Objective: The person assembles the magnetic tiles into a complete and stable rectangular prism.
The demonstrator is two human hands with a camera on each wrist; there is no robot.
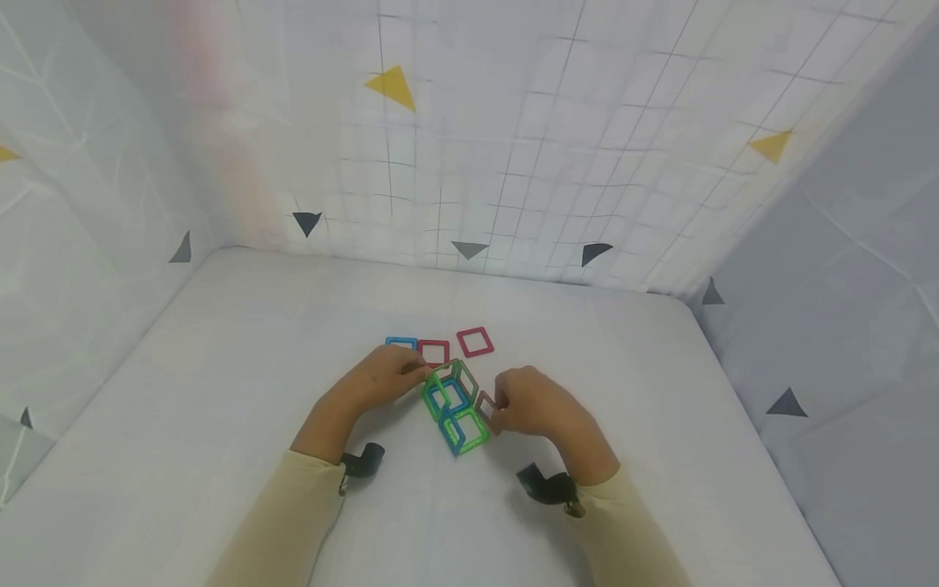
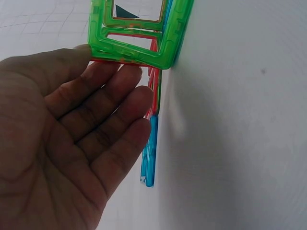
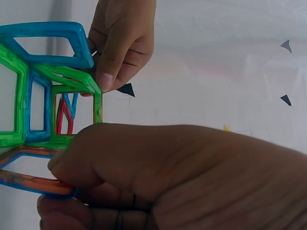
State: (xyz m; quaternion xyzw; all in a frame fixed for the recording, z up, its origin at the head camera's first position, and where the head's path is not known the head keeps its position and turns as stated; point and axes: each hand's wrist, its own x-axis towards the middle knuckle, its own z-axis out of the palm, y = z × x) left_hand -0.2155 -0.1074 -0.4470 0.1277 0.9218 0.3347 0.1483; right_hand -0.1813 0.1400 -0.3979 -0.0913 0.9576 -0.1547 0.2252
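Several magnetic tiles with open square frames form a small joined structure on the white table. My left hand (image 1: 385, 377) pinches the corner of an upright green tile (image 2: 129, 55) at the structure's far left, thumb on one face and fingers behind. My right hand (image 3: 129, 153) grips an orange tile (image 3: 36, 183) between thumb and fingers, at the structure's right side. In the head view, a green tile (image 1: 475, 443) lies flat at the near end. A blue tile (image 3: 60, 61) stands tilted along the left side, opposite the orange one.
Behind the structure lie a blue tile (image 1: 401, 340) and a red tile (image 1: 434, 342) side by side, partly behind my left hand. Another red tile (image 1: 462, 345) lies apart, farther right. White sheets with triangular marks wall in the table (image 1: 623, 359) at the back and sides.
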